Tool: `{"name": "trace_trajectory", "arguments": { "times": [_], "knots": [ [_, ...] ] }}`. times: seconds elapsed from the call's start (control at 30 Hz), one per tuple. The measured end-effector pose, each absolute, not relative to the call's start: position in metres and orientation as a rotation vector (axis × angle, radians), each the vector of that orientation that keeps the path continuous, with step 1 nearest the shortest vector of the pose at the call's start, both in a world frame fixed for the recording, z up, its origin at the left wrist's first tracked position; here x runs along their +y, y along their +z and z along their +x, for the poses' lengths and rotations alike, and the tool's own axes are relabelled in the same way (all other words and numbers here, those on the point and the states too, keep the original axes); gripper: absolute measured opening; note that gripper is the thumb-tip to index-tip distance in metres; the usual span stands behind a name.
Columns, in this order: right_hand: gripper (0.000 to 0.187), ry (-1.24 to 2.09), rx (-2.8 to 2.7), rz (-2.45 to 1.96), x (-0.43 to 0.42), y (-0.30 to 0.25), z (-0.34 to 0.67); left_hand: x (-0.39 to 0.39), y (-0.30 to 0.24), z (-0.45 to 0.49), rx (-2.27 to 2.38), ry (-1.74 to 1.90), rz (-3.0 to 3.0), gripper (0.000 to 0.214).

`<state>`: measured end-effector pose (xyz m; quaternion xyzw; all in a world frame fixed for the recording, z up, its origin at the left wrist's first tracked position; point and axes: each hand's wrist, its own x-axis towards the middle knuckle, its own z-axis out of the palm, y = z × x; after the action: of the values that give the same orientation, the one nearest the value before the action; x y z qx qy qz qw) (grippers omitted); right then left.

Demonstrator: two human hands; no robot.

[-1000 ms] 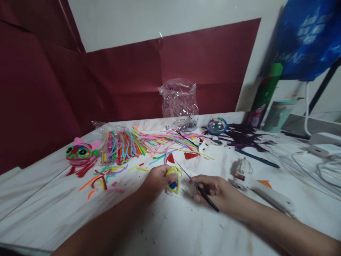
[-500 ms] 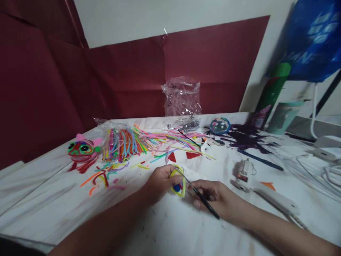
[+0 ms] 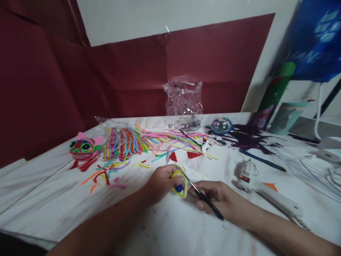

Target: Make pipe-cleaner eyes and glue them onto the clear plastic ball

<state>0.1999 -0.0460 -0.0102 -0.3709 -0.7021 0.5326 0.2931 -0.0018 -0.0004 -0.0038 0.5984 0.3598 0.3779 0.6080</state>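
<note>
Between thumb and fingers, my left hand (image 3: 162,183) pinches a small rounded craft piece (image 3: 183,190) made of yellow, red and blue pipe cleaner. Black-handled scissors (image 3: 209,204) are in my right hand (image 3: 217,195), their blades pointing up and left across the upper edge of the piece. Whether the blades are fully closed I cannot make out. Just beyond my hands lie two red triangular scraps (image 3: 194,155). Dark specks are scattered on the table nearer to me.
At the left sits a colourful animal-face craft (image 3: 84,149), beside a bag of pipe cleaners (image 3: 124,144) and loose cut pieces. To the right lie a white glue gun (image 3: 277,201), a dark blue stick (image 3: 262,160) and white cables. A clear bowl (image 3: 221,126) stands behind.
The view has shifted slightly, moving most things a little to the right in the picture. Both hands keep hold of the craft piece and scissors in nearly the same pose.
</note>
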Motion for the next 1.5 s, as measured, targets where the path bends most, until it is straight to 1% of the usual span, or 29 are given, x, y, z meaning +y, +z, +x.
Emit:
{"name": "trace_trajectory", "arguments": {
  "times": [0.1,0.3,0.5,0.63,0.73,0.87,1.03,1.13,1.3,1.5],
  "knots": [
    [0.043,1.465,-1.851,-0.996,-0.046,-0.012,0.199,-0.001,-0.002,-0.002,0.827,0.876,1.382,0.032],
    [0.043,1.499,-1.791,-0.992,-0.045,-0.014,0.200,-0.004,0.003,-0.001,0.782,0.853,1.399,0.031],
    [0.044,1.352,-1.778,-1.082,-0.039,-0.005,0.207,-0.004,0.004,-0.001,0.785,0.855,1.368,0.024],
    [0.041,1.362,-1.852,-1.085,-0.036,0.003,0.213,-0.001,0.002,-0.004,0.856,0.892,1.433,0.018],
    [0.038,1.424,-1.906,-1.035,-0.035,0.004,0.216,0.002,0.001,-0.005,0.884,0.887,1.410,0.021],
    [0.035,1.510,-1.949,-0.933,-0.034,0.001,0.218,0.003,0.000,-0.005,0.781,0.882,1.287,0.025],
    [0.036,1.555,-1.942,-0.893,-0.033,0.000,0.220,0.003,-0.002,-0.005,0.735,0.868,1.255,0.022],
    [0.038,1.559,-1.962,-0.890,-0.034,0.000,0.219,0.004,-0.004,-0.006,0.731,0.848,1.266,0.020],
    [0.037,1.548,-1.958,-0.898,-0.035,0.000,0.218,0.004,-0.005,-0.007,0.718,0.837,1.276,0.020],
    [0.036,1.534,-1.918,-0.951,-0.038,0.000,0.217,0.001,0.000,-0.004,0.705,0.849,1.214,0.026]
  ]
}}
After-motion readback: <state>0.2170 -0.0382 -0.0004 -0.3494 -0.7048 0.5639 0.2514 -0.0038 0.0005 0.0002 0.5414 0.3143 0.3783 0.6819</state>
